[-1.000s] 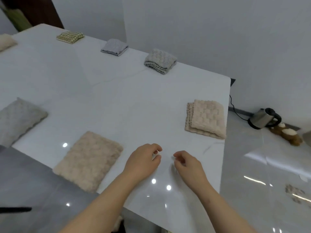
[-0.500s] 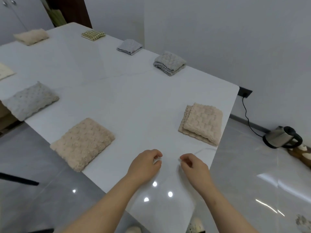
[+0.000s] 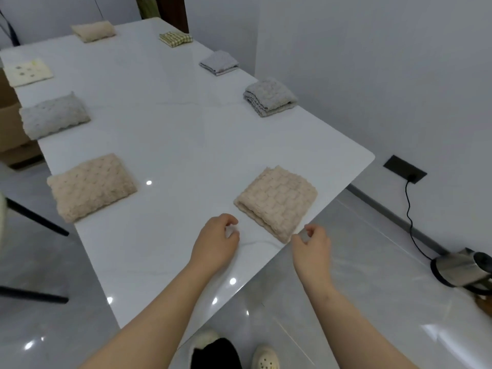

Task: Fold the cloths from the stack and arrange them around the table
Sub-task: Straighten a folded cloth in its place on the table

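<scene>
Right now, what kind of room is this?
Likely a home dining room, maybe a staged one: a long white table with folded cloths set round its edge, a kettle on the tiled floor corded to a wall socket, cardboard boxes beside the table.

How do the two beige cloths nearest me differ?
The right beige cloth has a square basket-weave and shows stacked fold layers along its near edge; the left beige cloth has a bubbly texture and shows no layers. The left one looks wider. Both are beige and lie flat on the table.
</scene>
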